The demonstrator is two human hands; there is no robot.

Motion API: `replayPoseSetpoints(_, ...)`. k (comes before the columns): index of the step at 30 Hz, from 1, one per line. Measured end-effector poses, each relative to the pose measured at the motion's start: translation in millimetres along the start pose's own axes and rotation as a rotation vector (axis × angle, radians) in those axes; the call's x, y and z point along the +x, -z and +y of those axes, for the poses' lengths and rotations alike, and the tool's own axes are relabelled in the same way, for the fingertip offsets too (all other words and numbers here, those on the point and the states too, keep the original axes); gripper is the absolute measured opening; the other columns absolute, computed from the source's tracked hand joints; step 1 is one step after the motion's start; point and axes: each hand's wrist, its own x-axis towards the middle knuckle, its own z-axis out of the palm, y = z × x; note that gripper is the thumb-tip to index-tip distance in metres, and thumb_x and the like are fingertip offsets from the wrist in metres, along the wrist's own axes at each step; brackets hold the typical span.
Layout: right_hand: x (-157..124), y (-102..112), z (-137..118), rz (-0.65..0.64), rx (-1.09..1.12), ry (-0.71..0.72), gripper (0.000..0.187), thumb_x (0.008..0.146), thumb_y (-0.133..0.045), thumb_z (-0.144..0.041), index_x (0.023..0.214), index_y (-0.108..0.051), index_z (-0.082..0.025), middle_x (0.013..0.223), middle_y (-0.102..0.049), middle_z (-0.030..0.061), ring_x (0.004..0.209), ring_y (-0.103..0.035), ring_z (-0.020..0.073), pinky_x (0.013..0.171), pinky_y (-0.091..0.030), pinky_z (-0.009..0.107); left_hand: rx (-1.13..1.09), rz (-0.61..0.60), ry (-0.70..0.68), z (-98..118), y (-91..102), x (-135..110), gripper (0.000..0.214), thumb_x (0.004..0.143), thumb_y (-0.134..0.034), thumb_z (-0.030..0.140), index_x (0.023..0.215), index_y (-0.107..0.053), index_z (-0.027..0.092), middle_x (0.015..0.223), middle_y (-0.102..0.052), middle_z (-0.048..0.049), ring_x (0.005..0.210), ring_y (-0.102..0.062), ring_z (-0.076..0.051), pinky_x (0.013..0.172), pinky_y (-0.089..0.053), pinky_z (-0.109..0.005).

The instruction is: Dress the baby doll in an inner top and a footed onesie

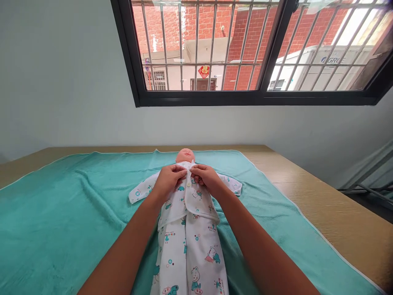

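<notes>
A baby doll (pixel 185 155) lies on its back, its head toward the wall. It wears a white printed baby jacket (pixel 201 203) with sleeves spread to both sides, and white printed trousers (pixel 204 258). My left hand (pixel 170 179) pinches the jacket's front edge just below the doll's neck. Opposite it, my right hand (pixel 206 177) pinches the other front edge near the collar. The fingertips of both hands nearly meet. A small button (pixel 188 184) shows on the front below them; whatever sits between the fingertips is too small to make out.
A teal towel (pixel 76 229) with some wrinkles is spread under the doll on a wooden table (pixel 307 196). Behind stands a pale wall (pixel 199 125) with a dark-framed, barred window (pixel 202 98). A metal frame (pixel 368 186) is at the right.
</notes>
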Motion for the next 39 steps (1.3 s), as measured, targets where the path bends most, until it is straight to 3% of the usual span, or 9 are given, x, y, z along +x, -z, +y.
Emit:
replayPoseSetpoints(6, 2.0, -0.6, 2.9, -0.022, 0.026, -0.005, 0.020, 0.072, -0.069, -0.036, 0.069, -0.061, -0.017, 0.062, -0.055, -0.0010, 0.049, -0.039, 0.0061, 0.041, -0.025, 0.019, -0.152, 0.046, 0.036, -7.9, -6.1, 3.2, 0.028, 0.065, -0.074, 0.035, 0.083, -0.066, 0.015, 0.064, -0.057, 0.0029, 0.050, -0.042, -0.005, 0.049, -0.032, -0.019)
replayPoseSetpoints(10, 2.8, 3.8, 4.7, -0.067, 0.121, -0.011, 0.021, 0.073, -0.068, -0.035, 0.069, -0.061, -0.016, 0.061, -0.052, -0.0016, 0.049, -0.037, 0.0050, 0.042, -0.026, 0.018, -0.076, 0.089, 0.007, -4.4, -11.6, 0.8, 0.023, 0.066, -0.071, 0.034, 0.080, -0.067, 0.015, 0.060, -0.057, 0.0037, 0.049, -0.041, -0.006, 0.048, -0.032, -0.019)
replayPoseSetpoints(14, 5.4, 6.5, 6.9, -0.084, 0.119, -0.030, 0.020, 0.072, -0.069, -0.034, 0.068, -0.060, -0.016, 0.060, -0.052, -0.0016, 0.048, -0.037, 0.0047, 0.041, -0.025, 0.018, 0.031, 0.132, -0.083, -1.7, -16.0, -0.9, 0.016, 0.066, -0.067, 0.027, 0.075, -0.068, 0.014, 0.066, -0.064, -0.0003, 0.059, -0.052, -0.010, 0.055, -0.038, -0.021)
replayPoseSetpoints(19, 5.8, 4.9, 7.4, -0.067, 0.036, -0.045, 0.019, 0.071, -0.069, -0.032, 0.068, -0.059, -0.017, 0.061, -0.056, -0.0007, 0.047, -0.041, 0.0048, 0.040, -0.027, 0.017, -0.030, 0.121, -0.017, -2.1, -15.7, -0.2, 0.020, 0.067, -0.067, 0.030, 0.080, -0.067, 0.015, 0.059, -0.060, 0.0025, 0.049, -0.044, -0.007, 0.049, -0.034, -0.021)
replayPoseSetpoints(28, 1.5, 4.1, 4.8, -0.093, 0.080, -0.034, 0.020, 0.073, -0.068, -0.035, 0.075, -0.061, -0.016, 0.075, -0.065, 0.0033, 0.052, -0.051, 0.0062, 0.040, -0.029, 0.017, 0.046, 0.137, -0.049, -0.4, -16.1, -0.2, 0.018, 0.067, -0.067, 0.029, 0.077, -0.068, 0.014, 0.064, -0.063, 0.0008, 0.053, -0.047, -0.008, 0.052, -0.037, -0.022)
replayPoseSetpoints(39, 0.8, 0.3, 5.3, -0.045, -0.116, 0.059, 0.024, 0.067, -0.072, -0.038, 0.079, -0.062, -0.019, 0.056, -0.052, -0.0045, 0.046, -0.041, 0.0071, 0.040, -0.027, 0.020, 0.043, 0.058, -0.065, -4.3, -11.8, 0.6, 0.025, 0.072, -0.065, 0.039, 0.078, -0.067, 0.015, 0.059, -0.056, 0.0029, 0.049, -0.043, -0.007, 0.049, -0.034, -0.021)
